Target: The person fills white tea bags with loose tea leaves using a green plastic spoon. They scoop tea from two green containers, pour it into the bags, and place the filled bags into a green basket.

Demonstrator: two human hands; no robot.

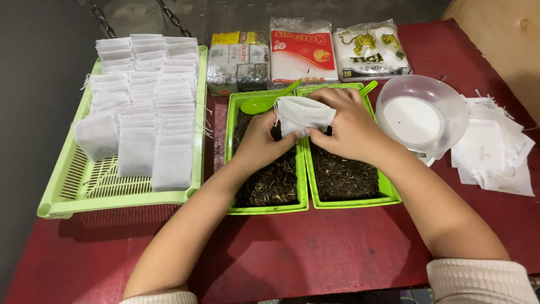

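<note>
My left hand (260,141) and my right hand (345,125) together hold a small white filter bag (302,114) above two green trays. The left tray (232,135) and the right tray (388,191) both hold dark loose dried leaves. My left fingers pinch the bag's lower edge; my right hand grips its right side from above. A green plastic spoon (260,104) lies at the back of the left tray, and a second spoon handle (368,87) sticks out behind the right tray.
A slotted green basket (73,188) at the left holds several rows of filled white bags (140,107). A clear bowl (422,115) stands right of the trays beside a pile of flat empty bags (498,149). Three packets (304,53) line the back of the red table (315,253).
</note>
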